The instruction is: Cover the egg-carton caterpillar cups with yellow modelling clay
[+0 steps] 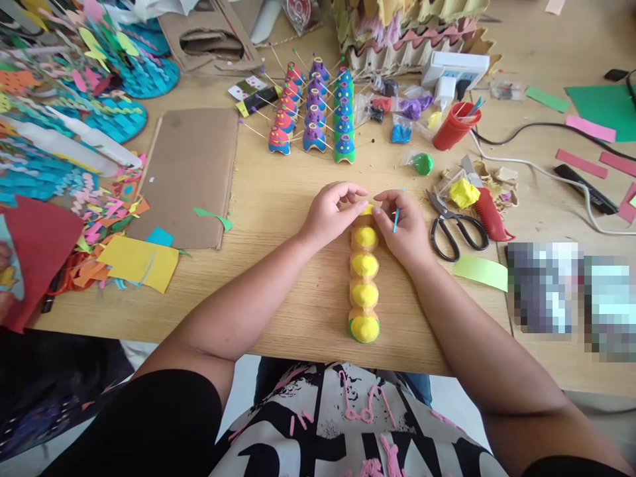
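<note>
An egg-carton strip (366, 281) lies lengthwise in front of me, its row of cups capped with yellow clay, and some green shows at the near cup's rim. At its far end, my left hand (332, 213) has thumb and fingers closed on the last yellow cap (368, 209). From the other side, my right hand (405, 225) touches the same cap with its thumb tip, fingers curled. A thin blue stick (396, 219) is tucked in the right hand. The fingertips partly hide that far cap.
Finished-looking caterpillars (315, 109) with pin antennae stand beyond. Scissors (450, 225), yellow clay (464, 193) and a red cup (454, 126) are to the right. Cardboard (191, 172), paper scraps and glue bottles lie left. Cables (536, 165) run along the right; egg trays (397, 59) are stacked behind.
</note>
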Motion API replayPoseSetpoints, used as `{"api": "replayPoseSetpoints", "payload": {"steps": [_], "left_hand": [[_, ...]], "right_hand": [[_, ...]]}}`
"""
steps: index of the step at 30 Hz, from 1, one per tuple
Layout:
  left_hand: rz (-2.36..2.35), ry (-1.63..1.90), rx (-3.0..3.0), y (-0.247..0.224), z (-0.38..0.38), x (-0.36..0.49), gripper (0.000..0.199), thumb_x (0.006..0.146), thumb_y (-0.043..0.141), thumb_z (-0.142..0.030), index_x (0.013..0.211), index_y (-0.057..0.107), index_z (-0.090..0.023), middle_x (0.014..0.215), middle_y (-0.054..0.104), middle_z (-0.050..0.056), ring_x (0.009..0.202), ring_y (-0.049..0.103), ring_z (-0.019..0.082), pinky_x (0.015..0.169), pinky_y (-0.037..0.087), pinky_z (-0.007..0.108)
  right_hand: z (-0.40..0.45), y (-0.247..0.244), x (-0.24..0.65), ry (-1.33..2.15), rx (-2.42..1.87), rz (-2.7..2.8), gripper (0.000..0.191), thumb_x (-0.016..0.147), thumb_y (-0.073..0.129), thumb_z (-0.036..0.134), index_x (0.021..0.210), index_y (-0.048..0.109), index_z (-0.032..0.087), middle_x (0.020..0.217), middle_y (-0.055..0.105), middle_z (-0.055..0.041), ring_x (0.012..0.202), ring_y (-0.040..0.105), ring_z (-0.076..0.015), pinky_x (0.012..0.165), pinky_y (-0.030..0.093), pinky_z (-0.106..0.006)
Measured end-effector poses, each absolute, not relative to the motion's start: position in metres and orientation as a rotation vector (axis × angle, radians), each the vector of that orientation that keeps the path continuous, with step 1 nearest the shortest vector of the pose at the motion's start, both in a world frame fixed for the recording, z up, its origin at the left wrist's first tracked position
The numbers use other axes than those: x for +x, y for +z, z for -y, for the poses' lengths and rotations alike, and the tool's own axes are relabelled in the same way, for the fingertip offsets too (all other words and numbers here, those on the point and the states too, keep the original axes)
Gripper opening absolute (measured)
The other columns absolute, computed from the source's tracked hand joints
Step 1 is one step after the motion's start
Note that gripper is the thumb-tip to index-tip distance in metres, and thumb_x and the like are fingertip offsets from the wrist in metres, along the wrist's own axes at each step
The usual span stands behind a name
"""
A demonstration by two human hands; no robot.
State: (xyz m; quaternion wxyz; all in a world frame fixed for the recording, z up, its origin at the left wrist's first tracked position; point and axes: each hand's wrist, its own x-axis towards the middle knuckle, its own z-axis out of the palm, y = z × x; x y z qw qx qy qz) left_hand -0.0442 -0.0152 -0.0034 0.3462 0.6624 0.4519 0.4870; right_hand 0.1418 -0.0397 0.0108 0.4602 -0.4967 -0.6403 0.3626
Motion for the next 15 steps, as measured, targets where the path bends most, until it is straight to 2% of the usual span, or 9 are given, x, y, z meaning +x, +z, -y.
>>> {"api": "replayPoseSetpoints", "payload": {"steps": [5,11,15], "left_hand": [[-1.169,1.232,1.717,-0.0019,0.0152,-0.0444,0.015,0.092,0.072,-0.028,0.103,0.079,-0.020,0.101,0.079,0.004,0.093,0.069,0.016,0.083,0.053,0.029],[-1.186,1.244,1.660,0.0030,0.0170,-0.0465,0.020,0.099,0.069,-0.037,0.105,0.077,-0.020,0.107,0.080,0.006,0.098,0.070,0.018,0.085,0.054,0.029],[-1.195,1.215,1.868,0.0032,0.0184,-0.0470,0.027,0.090,0.081,-0.033,0.113,0.076,-0.021,0.113,0.079,0.007,0.111,0.070,0.022,0.100,0.052,0.034]], "right_hand": [[0.0408,0.0111,0.1440,0.916,-1.226,1.519,0.036,0.096,0.070,0.061,0.103,0.067,0.027,0.084,0.058,0.0004,0.076,0.054,-0.0170,0.073,0.049,-0.034],[0.0400,0.0088,0.1469,0.880,-1.225,1.384,0.033,0.097,0.069,0.059,0.099,0.066,0.026,0.088,0.059,-0.0005,0.084,0.058,-0.0185,0.085,0.052,-0.036],[0.0399,0.0086,0.1459,0.901,-1.207,1.437,0.036,0.095,0.071,0.062,0.100,0.066,0.027,0.091,0.063,-0.0009,0.088,0.061,-0.0187,0.086,0.054,-0.036]]}}
